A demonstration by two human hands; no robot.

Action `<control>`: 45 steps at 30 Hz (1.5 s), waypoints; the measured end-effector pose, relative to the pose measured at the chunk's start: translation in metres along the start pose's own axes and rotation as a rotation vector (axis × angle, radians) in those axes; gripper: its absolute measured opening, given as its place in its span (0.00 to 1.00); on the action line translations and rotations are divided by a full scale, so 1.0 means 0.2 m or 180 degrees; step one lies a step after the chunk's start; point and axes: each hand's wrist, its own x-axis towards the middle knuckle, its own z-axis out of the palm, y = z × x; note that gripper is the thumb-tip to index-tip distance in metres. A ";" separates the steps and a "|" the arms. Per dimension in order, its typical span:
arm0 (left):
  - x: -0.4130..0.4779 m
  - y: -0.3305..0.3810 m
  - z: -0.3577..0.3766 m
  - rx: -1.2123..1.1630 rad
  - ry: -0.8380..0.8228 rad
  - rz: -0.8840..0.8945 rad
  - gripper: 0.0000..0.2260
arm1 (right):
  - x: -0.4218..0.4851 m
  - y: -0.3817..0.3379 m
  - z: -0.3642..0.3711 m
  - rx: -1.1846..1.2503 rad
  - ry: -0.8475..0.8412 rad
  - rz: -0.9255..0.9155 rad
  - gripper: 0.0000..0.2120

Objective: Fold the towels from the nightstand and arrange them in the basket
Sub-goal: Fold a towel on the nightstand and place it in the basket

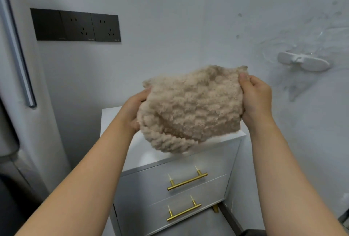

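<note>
Right grip first: thumb pinched down over the top right corner of the towel, fingers curled away behind it, and that one looks firm to me. Left grip holds the left edge, but most of its fingers are lost behind the fluffy pile, so I can't say how deep that hold goes. The towel hangs in the air between the two, bunched and sagging in the middle. Its lower fold sits just above the front of the nightstand; whether the bottom right corner touches the top, I can't tell.

Here's what worries me. If the left hold is shallow, the heavy belly could pull that edge free and the towel would swing off the right corner towards the floor. It's bunched too, so folding now would likely give a crooked, lumpy fold, and thick pile like this probably springs open again. A low swing could drag the hem across the nightstand.

Looking around: two drawers below, an upper brass handle and a lower brass handle. There's a dark socket panel up left and a white wall hook off to the right, near enough that a wide shake-out might snag it. No basket in view, and the towel hides much of the nightstand top
</note>
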 end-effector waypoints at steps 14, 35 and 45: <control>0.12 -0.07 -0.26 0.3975 0.1856 -0.0207 0.16 | 0.02 0.21 0.04 -0.2749 -0.0042 0.0596 0.12; 0.25 -0.27 -0.32 0.3052 0.1408 0.0130 0.35 | -0.09 0.46 0.18 -0.1388 -0.1365 0.0684 0.38; 0.25 -0.46 -0.35 0.6247 0.0103 -0.0367 0.24 | -0.17 0.63 0.21 -0.4244 -0.2813 0.0211 0.26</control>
